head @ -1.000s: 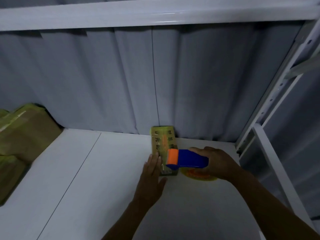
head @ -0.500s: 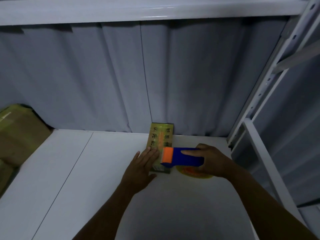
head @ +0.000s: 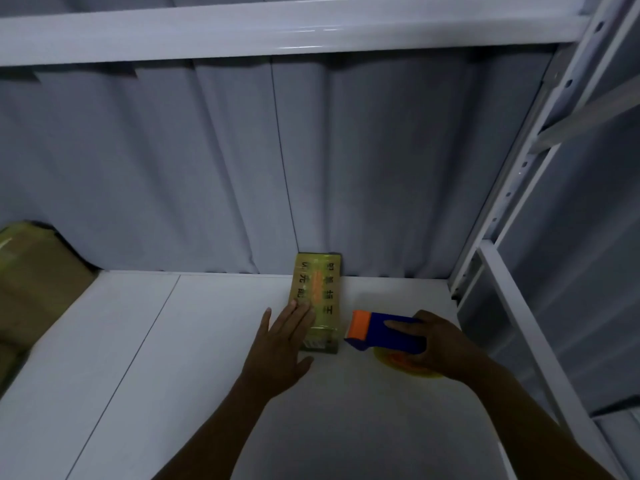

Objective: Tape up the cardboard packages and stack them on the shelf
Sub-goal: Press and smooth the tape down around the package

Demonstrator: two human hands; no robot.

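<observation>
A small flat package (head: 317,292), wrapped in yellow printed tape, lies on the white shelf board (head: 145,358) with its far end against the grey curtain. My left hand (head: 280,344) lies flat with straight fingers pressing on the package's near left part. My right hand (head: 433,344) grips a blue tape dispenser (head: 384,332) with an orange front. The dispenser's front sits just right of the package's near right corner, apart from its top. A yellow tape roll (head: 405,367) shows under the right hand.
Several larger brown packages with yellow tape (head: 31,289) are stacked at the far left of the shelf. A white metal upright (head: 519,168) and frame stand on the right. Another shelf beam (head: 277,32) runs overhead. A grey curtain (head: 207,168) closes the back.
The dispenser has moved off the package top to the right of its near corner. My left hand has slid further onto the package.
</observation>
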